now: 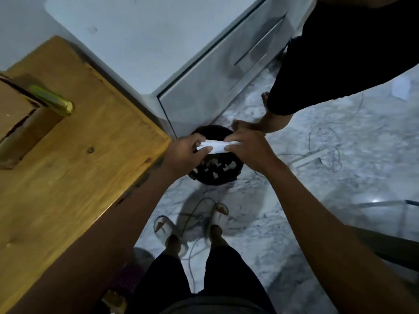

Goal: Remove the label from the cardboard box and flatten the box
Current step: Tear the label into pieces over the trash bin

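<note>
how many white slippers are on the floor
2. One white slipper is on the person's left foot, lower centre; the other slipper is on the right foot beside it, nearer the black bin. Legs hide their heels.

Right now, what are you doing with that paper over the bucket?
A person is standing on the marble floor, holding a white paper label between the left hand and the right hand. Both hands pinch it just above a black bin that already holds small white scraps. The cardboard box sits off to the left on the wooden table, not yet flattened. Someone else's bare foot is beside the bin.
</note>
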